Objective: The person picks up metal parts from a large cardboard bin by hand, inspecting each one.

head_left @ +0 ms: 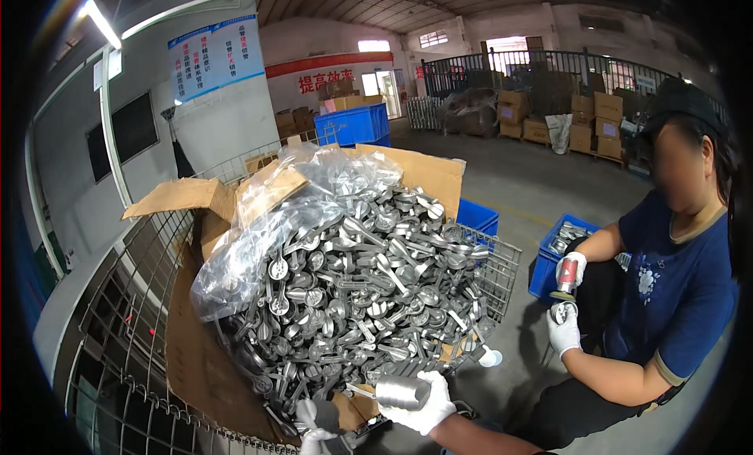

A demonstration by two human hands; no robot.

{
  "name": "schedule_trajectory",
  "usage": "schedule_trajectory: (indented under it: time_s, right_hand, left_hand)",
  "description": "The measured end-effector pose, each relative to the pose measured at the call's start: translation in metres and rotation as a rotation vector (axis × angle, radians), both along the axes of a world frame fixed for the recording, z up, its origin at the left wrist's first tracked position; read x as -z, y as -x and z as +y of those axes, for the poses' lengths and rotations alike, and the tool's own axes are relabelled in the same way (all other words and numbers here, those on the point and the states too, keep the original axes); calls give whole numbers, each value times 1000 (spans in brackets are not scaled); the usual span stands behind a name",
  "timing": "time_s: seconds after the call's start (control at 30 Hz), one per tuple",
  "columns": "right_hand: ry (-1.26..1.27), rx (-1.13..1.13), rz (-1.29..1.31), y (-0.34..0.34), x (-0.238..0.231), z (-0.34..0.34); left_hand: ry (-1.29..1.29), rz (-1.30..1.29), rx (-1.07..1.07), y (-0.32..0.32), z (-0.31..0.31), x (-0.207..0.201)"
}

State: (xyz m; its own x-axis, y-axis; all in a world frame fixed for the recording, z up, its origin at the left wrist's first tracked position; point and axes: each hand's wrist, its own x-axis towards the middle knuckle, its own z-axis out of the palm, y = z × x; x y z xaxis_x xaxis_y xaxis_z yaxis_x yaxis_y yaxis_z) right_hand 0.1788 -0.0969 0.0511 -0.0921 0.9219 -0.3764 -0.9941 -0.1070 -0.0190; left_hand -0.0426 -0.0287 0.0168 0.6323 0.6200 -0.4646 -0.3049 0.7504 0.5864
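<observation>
A white glove covers my right hand [430, 408], whose fingers wrap round a smooth silver metal cylinder [398, 392] at the front of the heap. A narrow light strip points left from near the cylinder; I cannot tell whether it belongs to it. My left hand [315, 441], also gloved, shows only partly at the lower edge, closed on a grey metal part [306, 413]. Beside that part is a dark rounded piece I cannot identify. Behind both hands rises a big heap of grey cast metal parts [369, 290] with round heads and handle-like arms.
The heap fills a cardboard-lined wire cage [125, 353] with a clear plastic sheet [235, 271]. At right, a seated co-worker [667, 274] holds a red power tool [568, 276] against a metal part, beside a blue crate [541, 273]. Stacked cartons [608, 118] stand far back.
</observation>
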Motion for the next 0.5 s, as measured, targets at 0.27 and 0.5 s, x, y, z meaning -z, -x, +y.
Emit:
schedule_trajectory:
  time_s: [0.27, 0.5]
  right_hand:
    - [-33, 84, -439, -9, 3, -2]
    - [19, 80, -93, -12, -10, -8]
  left_hand:
    - [-93, 330, 251, 73, 35, 5]
    - [-23, 502, 470, 79, 35, 46]
